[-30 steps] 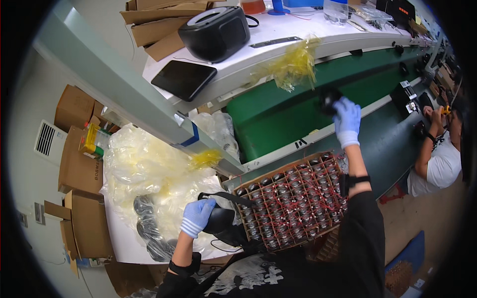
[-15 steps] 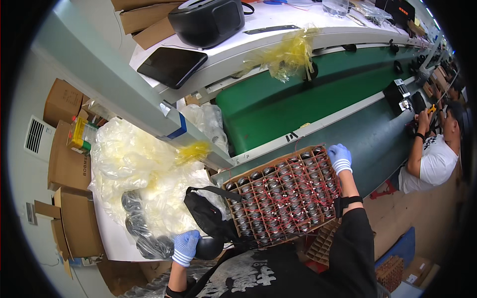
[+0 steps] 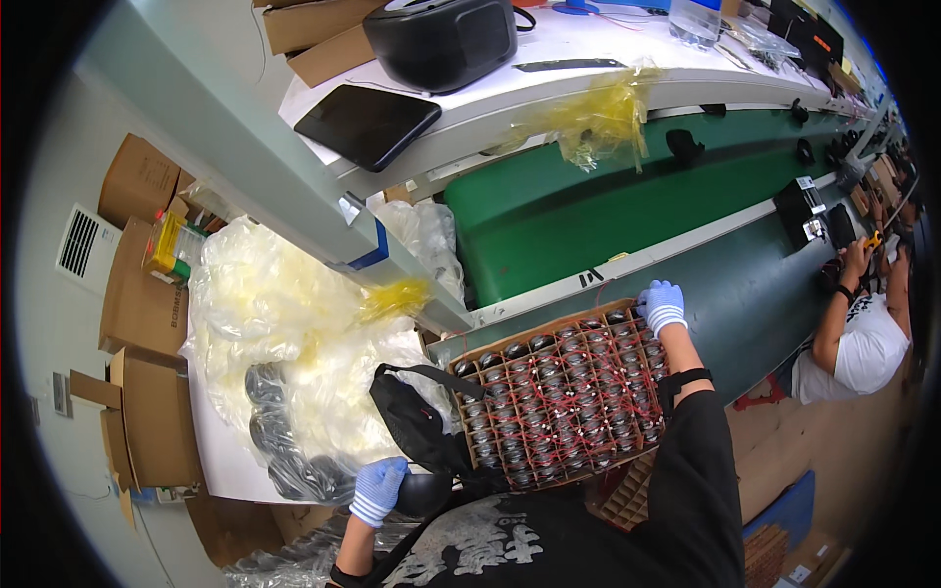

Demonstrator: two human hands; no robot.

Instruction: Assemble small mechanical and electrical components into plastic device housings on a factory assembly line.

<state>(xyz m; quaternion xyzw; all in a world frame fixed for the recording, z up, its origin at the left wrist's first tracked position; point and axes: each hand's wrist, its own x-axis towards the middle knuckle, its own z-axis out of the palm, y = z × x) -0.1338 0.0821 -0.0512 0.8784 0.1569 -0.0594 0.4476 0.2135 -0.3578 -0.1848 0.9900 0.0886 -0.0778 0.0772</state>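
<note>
In my left hand (image 3: pixel 379 490), wearing a blue-and-white striped glove, is a smooth black rounded shell (image 3: pixel 423 494), gripped at its side near my body. My right hand (image 3: pixel 662 306), gloved alike, is at the far right corner of a cardboard divider tray (image 3: pixel 510 345). Its fingers are bent, and what lies under them is hidden. Rows of small round black speakers (image 3: pixel 564 392) with red wires fill the tray's cells. A black bag-like pouch with a strap (image 3: pixel 417 421) rests against the tray's left side.
A green conveyor belt (image 3: pixel 549 235) carries dark parts beyond the tray. On the left lies a heap of clear plastic bags (image 3: pixel 274 294) beside a slanting grey post (image 3: pixel 245 157). A tablet (image 3: pixel 368 127) lies on the white shelf. At the right another person (image 3: pixel 853 343) works with a yellow-handled tool.
The whole view has shifted, moving most things rightward in the picture. A dark part on the green belt has come out from behind the yellow plastic. Both hands keep nearly the same places.
</note>
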